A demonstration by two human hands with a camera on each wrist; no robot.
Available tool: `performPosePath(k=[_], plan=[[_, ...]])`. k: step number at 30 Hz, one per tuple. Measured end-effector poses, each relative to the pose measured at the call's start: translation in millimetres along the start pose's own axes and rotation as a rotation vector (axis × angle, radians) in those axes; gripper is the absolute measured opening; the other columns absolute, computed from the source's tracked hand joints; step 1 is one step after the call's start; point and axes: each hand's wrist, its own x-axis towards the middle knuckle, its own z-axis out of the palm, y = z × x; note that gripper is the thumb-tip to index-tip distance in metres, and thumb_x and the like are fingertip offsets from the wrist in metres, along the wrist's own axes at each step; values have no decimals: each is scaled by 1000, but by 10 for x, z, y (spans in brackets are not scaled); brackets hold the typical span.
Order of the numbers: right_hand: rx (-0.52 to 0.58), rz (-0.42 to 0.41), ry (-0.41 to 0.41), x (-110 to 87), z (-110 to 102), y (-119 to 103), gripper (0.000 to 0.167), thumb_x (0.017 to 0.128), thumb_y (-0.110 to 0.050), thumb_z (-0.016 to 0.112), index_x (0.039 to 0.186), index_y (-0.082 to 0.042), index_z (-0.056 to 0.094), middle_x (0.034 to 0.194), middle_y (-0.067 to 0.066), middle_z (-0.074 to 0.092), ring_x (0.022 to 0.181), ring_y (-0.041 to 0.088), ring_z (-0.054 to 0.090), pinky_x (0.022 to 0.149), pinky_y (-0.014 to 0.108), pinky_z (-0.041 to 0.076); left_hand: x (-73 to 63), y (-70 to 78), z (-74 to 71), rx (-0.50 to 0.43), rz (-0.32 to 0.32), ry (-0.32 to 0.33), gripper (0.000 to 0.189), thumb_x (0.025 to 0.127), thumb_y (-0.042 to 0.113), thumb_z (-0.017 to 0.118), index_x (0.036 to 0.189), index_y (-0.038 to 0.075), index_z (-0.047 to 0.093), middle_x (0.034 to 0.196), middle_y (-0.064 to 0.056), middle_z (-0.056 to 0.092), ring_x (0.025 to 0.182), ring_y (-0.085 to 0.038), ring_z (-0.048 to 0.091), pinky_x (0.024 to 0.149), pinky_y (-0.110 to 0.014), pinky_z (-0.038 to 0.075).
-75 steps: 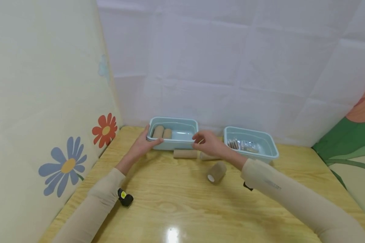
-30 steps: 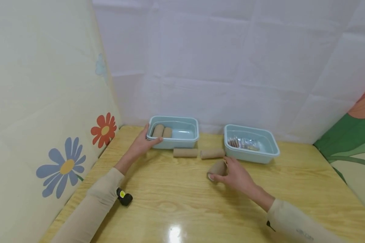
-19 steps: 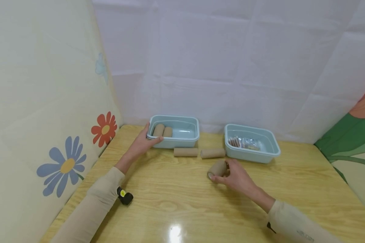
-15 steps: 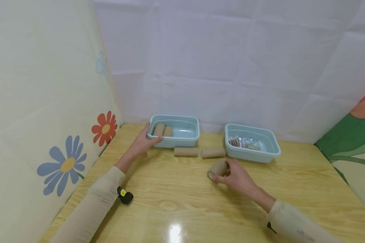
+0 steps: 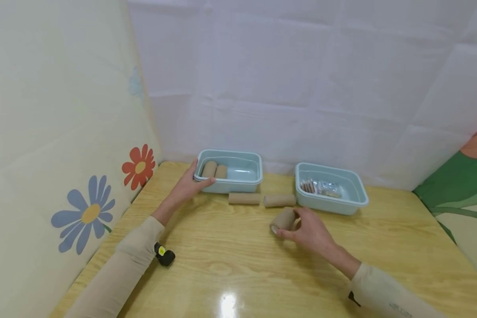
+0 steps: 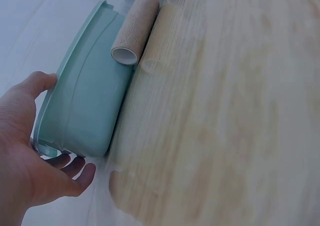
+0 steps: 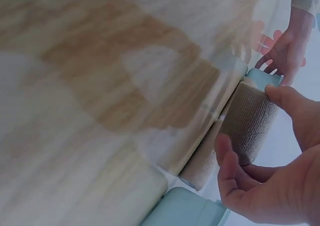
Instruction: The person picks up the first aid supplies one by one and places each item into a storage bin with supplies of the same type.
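My left hand (image 5: 186,186) holds the left end of a light blue plastic bin (image 5: 235,187), its thumb at the front rim. Two tan rolls (image 5: 210,169) lie inside that bin, at its left end. With the thumb at one end and fingers at the other, my right hand (image 5: 315,232) grips a thick tan bandage roll (image 5: 285,219) with a crinkled surface. The right wrist view shows this bandage roll (image 7: 248,118) between thumb and fingertips. Two thinner tan rolls lie end to end before the bins, a left one (image 5: 244,198) and a right one (image 5: 280,201).
A second light blue bin (image 5: 330,204) stands at the right, holding several small wrapped items (image 5: 321,188) in clear plastic. Both bins stand near the white sheet (image 5: 238,79) behind the wooden table (image 5: 222,256). A flower-printed sheet (image 5: 39,132) borders the left side.
My right hand has left the left bin's right end, moved right and toward me, and taken hold of the thick bandage roll. My left hand has stayed at the bin.
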Motion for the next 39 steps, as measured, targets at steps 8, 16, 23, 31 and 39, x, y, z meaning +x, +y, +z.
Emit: performPosePath(k=[8, 16, 23, 31, 39], plan=[[-43, -62, 20, 60, -33, -50, 78, 76, -45, 90, 127, 6, 63, 110, 13, 63, 74, 14, 61, 63, 30, 53, 71, -146, 14, -11, -2, 9, 107, 95, 43, 72, 163, 10, -4, 167, -19, 10, 151, -33, 12, 119, -55, 15], [-26, -132, 44, 139, -34, -110, 63, 76, -40, 91, 119, -1, 66, 107, 9, 64, 68, 11, 59, 60, 29, 52, 56, -159, 26, -8, -1, 21, 111, 94, 48, 73, 163, 6, -3, 167, -20, 10, 151, -33, 12, 119, -54, 15], [79, -178, 46, 235, -7, -196, 71, 76, -30, 92, 130, 3, 60, 115, 12, 61, 74, 16, 61, 63, 30, 53, 51, -170, 32, -9, -1, 28, 109, 95, 47, 72, 163, 7, -4, 167, -18, 10, 151, -33, 12, 119, -54, 15], [347, -159, -77, 357, 15, -206, 82, 82, -16, 88, 147, 6, 44, 134, 18, 54, 94, 27, 68, 74, 33, 58, 64, -173, 64, 1, -10, 36, 108, 95, 46, 72, 163, 7, -3, 167, -18, 9, 151, -33, 11, 119, -53, 14], [511, -30, -105, 488, 15, -227, 86, 83, -7, 85, 153, 6, 35, 142, 22, 51, 105, 32, 68, 81, 36, 57, 58, -155, 97, 2, -5, 37, 105, 97, 38, 72, 163, 6, -2, 167, -18, 10, 151, -34, 13, 119, -53, 15]])
